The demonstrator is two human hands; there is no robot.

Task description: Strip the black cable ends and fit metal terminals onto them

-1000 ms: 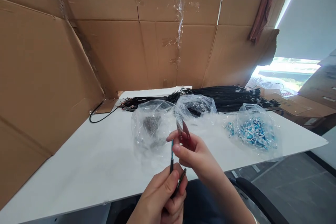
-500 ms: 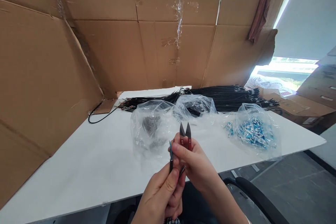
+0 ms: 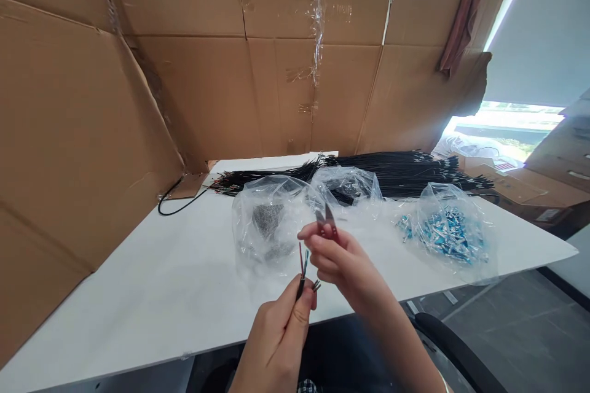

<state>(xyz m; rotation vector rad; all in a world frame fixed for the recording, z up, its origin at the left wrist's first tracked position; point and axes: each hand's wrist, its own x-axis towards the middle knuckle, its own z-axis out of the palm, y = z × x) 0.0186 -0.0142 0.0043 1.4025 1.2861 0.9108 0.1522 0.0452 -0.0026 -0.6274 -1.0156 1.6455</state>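
Snips (image 3: 328, 224) lifted, right hand (image 3: 341, 264) clenching, handles hidden | left hand (image 3: 281, 338) pinching cable (image 3: 301, 285)

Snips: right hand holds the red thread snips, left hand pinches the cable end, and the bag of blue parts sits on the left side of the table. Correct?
Not quite. The head view shows the bag of blue parts on the right side of the table, not the left. The rest holds: the right hand holds the red thread snips, and the left hand pinches the cable end.
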